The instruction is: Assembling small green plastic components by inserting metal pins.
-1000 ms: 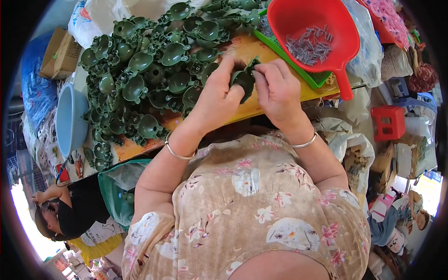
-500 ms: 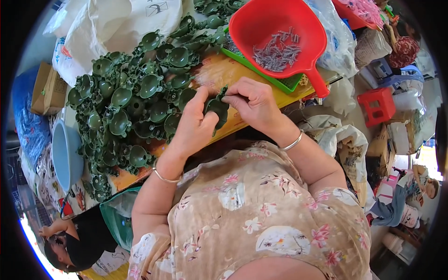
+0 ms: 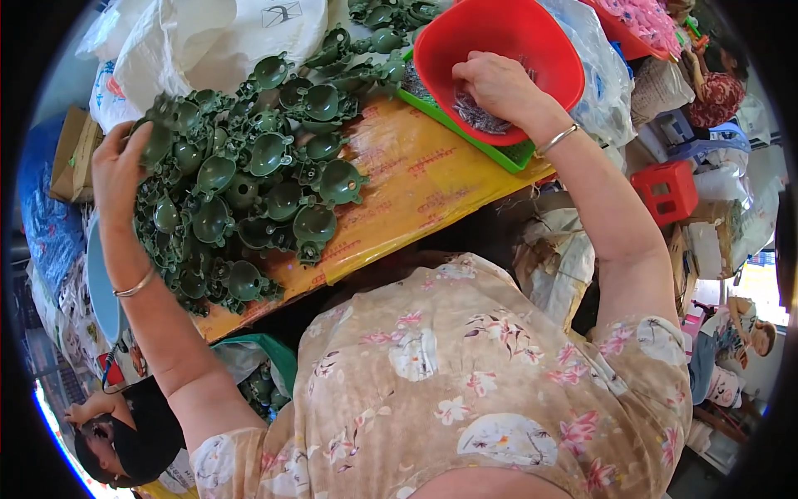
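Observation:
At the far left of the pile, my left hand (image 3: 118, 170) has thumb and fingers closed on a dark green plastic cup-shaped part (image 3: 156, 143), somewhat blurred. Beside and under it spreads a heap of similar glossy green cup-shaped parts (image 3: 216, 175) with small lugs on their rims. My right hand (image 3: 503, 87) reaches into a red plastic scoop (image 3: 555, 50). Its fingers are bent together over small silvery metal pieces (image 3: 478, 115) that look like springs; what they pinch is hidden.
Under the scoop sits a green tray (image 3: 511, 158) on the yellow-covered table (image 3: 407, 179). A blue basin (image 3: 106, 283) stands left, a white sack (image 3: 224, 50) behind the heap, a red stool (image 3: 665, 191) to the right. Other people are at both sides.
My hands were together at the table's middle with one green part. Now they are apart: the left at the heap's far left, the right inside the red scoop.

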`<action>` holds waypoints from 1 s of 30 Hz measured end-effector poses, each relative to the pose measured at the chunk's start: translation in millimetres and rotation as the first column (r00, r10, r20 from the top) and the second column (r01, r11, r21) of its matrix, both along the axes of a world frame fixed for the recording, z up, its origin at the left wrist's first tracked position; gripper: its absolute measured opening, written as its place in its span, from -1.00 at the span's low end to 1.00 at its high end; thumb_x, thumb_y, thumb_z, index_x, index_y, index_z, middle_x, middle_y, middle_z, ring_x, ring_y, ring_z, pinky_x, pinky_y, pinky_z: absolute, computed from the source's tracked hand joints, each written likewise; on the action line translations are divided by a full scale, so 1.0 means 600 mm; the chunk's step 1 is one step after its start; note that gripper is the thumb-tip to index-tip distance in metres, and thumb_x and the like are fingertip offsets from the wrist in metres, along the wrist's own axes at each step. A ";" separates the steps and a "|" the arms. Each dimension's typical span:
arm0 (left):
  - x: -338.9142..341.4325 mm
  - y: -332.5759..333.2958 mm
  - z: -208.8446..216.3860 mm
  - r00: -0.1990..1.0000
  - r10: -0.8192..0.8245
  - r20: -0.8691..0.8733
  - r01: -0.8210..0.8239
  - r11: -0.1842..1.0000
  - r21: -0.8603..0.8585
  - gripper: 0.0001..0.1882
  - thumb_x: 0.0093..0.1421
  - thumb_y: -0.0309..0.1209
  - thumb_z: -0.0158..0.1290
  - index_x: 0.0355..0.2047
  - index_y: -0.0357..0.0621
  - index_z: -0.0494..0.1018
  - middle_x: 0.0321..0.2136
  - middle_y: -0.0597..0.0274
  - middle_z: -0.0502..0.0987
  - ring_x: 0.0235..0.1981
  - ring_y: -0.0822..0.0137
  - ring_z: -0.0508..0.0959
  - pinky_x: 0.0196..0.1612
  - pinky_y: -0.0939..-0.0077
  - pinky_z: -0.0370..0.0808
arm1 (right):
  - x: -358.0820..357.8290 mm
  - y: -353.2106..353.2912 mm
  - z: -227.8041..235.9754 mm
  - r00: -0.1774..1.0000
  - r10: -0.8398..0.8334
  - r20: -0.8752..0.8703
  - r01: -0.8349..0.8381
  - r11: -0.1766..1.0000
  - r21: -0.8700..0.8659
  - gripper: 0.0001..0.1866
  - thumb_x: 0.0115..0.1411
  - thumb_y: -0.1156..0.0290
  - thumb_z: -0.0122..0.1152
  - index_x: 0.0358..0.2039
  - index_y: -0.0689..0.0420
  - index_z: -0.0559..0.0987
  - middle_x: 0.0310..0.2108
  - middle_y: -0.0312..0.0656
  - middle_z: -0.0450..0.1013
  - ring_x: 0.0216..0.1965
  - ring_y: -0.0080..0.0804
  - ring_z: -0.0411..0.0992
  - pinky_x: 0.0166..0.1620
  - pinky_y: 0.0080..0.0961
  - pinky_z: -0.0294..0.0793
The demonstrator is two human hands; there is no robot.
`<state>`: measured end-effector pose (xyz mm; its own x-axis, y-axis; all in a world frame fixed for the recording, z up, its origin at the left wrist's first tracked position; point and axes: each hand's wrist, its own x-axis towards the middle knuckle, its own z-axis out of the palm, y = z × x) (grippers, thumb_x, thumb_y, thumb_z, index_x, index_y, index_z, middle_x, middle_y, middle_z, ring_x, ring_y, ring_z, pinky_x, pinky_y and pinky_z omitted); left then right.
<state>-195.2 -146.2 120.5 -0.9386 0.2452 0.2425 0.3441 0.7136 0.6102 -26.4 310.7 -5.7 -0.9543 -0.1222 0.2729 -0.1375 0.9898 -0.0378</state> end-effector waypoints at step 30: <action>0.071 0.381 -0.184 0.734 -0.664 -0.146 0.484 0.661 -0.574 -0.81 -0.03 -0.57 -0.01 -0.36 -0.17 0.48 -0.34 0.09 0.48 -0.20 -0.02 0.46 -0.17 0.17 0.45 | 0.136 -0.178 -0.032 0.992 0.081 0.097 0.051 0.447 -0.893 -0.93 0.03 0.61 0.15 -0.50 0.28 0.44 -0.69 -0.23 0.33 -0.64 -0.65 0.24 -0.56 -0.60 0.27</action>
